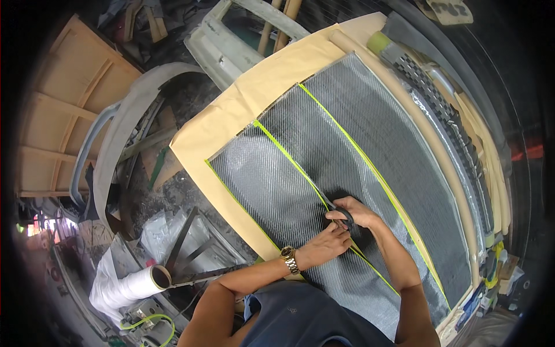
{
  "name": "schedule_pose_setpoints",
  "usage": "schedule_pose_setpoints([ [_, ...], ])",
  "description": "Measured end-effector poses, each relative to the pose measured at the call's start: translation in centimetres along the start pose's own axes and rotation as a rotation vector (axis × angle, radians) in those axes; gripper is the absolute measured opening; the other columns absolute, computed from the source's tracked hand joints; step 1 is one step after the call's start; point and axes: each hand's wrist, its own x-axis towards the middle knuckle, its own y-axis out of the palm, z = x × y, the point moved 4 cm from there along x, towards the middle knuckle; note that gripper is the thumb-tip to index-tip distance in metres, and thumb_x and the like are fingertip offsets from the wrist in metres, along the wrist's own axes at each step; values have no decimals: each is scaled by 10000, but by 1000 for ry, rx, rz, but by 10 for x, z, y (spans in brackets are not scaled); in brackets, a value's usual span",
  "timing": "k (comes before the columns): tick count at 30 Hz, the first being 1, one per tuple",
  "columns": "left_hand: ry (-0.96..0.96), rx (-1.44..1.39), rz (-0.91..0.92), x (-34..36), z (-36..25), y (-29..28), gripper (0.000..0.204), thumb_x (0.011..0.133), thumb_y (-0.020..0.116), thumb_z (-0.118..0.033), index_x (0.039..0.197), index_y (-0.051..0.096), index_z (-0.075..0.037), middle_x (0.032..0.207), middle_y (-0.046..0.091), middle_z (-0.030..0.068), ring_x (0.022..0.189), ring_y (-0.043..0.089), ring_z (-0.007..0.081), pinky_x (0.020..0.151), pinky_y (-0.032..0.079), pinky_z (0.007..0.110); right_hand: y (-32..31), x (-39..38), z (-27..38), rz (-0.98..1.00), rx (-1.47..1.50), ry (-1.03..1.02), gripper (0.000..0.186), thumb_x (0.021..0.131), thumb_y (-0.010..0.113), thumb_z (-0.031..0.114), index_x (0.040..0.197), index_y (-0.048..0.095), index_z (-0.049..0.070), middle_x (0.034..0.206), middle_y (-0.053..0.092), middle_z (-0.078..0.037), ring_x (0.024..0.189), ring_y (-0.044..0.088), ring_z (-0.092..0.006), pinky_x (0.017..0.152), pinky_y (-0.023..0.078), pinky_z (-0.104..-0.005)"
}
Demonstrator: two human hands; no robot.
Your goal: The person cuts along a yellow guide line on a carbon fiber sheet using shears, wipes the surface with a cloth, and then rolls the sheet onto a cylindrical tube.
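My right hand point(357, 213) is closed round a pair of black-handled scissors point(347, 216), its fingers in the loops. The blades lie along a yellow-green tape line point(286, 155) on a dark grey woven fabric sheet point(370, 115), which looks like carbon-fibre cloth. Just below the scissors, my left hand point(327, 245), with a gold watch on its wrist, pinches the fabric at the tape line. Its fingertips partly hide the cloth there. From the hands toward my body, a narrow gap point(364, 255) opens along the line. A second tape line point(347, 134) runs to the right.
Brown paper point(222, 115) lies under the fabric. A long cardboard tube point(413, 110) and several rolls border the right side. At lower left lies a roll of white material point(136, 282). Grey moulded panels point(124, 127) and a wooden panel point(69, 110) stand farther left.
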Motion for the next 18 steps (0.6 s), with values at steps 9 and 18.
schedule_pose_setpoints([
  [9, -22, 6, 25, 0, 0, 1, 158, 830, 548, -125, 950, 636, -73, 1024, 611, 32, 1079, 568, 164, 942, 385, 323, -2, -7, 13, 93, -28, 26, 518, 829, 709, 560, 745, 606, 60, 622, 568, -37, 575, 567, -111, 516, 412, -251],
  [18, -10, 1, 22, -1, -3, -4, 178, 829, 560, -135, 983, 633, -85, 1050, 612, 14, 1065, 566, 162, 941, 383, 316, -11, 36, 45, 158, -179, 35, 623, 802, 637, 694, 753, 602, 74, 626, 578, -35, 567, 563, -122, 484, 391, -258],
])
